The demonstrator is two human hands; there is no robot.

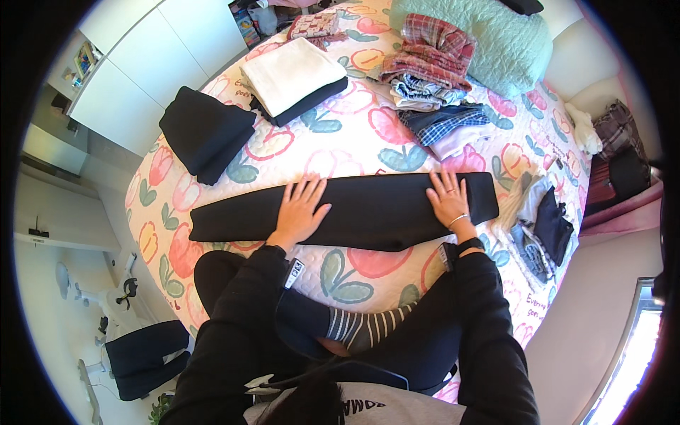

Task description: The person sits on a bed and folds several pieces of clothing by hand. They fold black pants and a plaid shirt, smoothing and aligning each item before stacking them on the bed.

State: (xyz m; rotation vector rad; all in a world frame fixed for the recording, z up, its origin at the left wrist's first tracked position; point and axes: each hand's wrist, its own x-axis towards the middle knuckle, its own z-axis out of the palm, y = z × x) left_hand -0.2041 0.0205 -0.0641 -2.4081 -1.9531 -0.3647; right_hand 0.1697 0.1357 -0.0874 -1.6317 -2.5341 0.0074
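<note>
Across the bed in front of my crossed legs lies a pair of black trousers [372,212], folded lengthwise into a long flat strip. The narrow end points left and the broad end right. My left hand [303,210] rests palm down on the left half, thumb apart from the fingers. On the right part, near the broad end, my right hand [449,199] is pressed flat with its fingers spread. Neither hand grips the cloth. The underside of the trousers is hidden.
Beyond the trousers lie a black folded garment [204,133], a white folded cloth [292,74] on dark cloth, and a stack with a red plaid garment [433,58]. Small clothes [552,223] lie right. A green pillow [494,42] sits behind. The tulip-print bedspread [345,276] covers the bed.
</note>
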